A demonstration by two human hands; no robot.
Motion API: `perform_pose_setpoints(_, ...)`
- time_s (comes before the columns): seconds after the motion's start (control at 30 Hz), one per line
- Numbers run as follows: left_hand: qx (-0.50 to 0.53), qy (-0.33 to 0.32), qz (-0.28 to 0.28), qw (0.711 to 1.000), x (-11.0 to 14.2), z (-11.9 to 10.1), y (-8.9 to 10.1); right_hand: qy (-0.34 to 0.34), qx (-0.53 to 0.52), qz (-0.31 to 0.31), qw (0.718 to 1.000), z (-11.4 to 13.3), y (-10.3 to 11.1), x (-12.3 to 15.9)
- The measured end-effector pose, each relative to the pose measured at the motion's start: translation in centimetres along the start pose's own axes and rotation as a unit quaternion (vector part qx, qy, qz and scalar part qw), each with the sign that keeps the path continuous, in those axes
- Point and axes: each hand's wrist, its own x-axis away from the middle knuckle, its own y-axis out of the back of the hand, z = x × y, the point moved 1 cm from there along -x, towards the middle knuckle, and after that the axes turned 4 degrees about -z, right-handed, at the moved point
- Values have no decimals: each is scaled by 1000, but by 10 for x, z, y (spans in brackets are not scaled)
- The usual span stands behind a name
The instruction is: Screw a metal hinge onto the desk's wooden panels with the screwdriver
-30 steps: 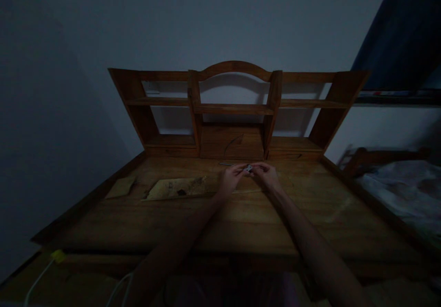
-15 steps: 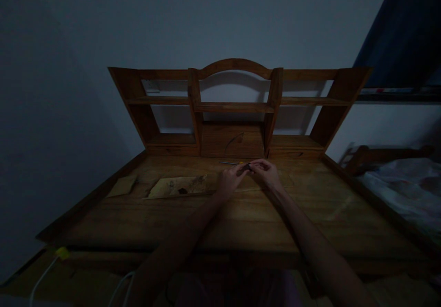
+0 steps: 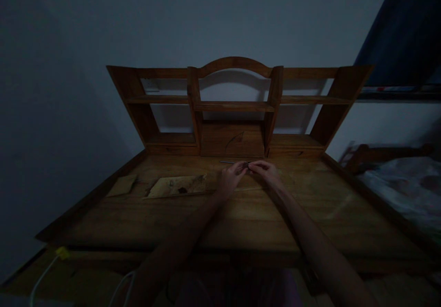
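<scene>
My left hand [image 3: 230, 178] and my right hand [image 3: 268, 171] meet above the far middle of the wooden desk. Their fingertips are closed around a small dark metal piece [image 3: 246, 164], too dim and small to name exactly. Both hands pinch it, one from each side. Just behind my left hand lies a thin metal rod [image 3: 226, 162], its right end hidden by the fingers. To the left, a flat, torn, stained board [image 3: 179, 186] rests on the desk.
A wooden shelf unit [image 3: 234, 107] stands along the desk's back edge. A smaller flat piece [image 3: 122, 185] lies at the left. At the near left hangs a white cable with a yellow end [image 3: 62, 253]. Beyond the right edge is a bed with pale bedding [image 3: 406, 183].
The small piece has been turned between my fingers; its light, dotted face showed one second ago and now it looks dark. Both hands stay in nearly the same place.
</scene>
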Motion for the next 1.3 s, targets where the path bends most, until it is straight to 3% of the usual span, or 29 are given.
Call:
perform_pose_setpoints(0.53, -40, -13, 12, 999, 2, -9, 2, 28, 3, 26, 999, -1, -2, 1)
perform_pose_setpoints(1.07, 32, 28, 5, 999, 0, -2, -6, 112, 128, -2, 985, 5, -2, 4)
perform_pose_setpoints(1.3, -19, 44, -7, 999, 0, -1, -2, 148, 173, 14, 974, 11, -2, 8)
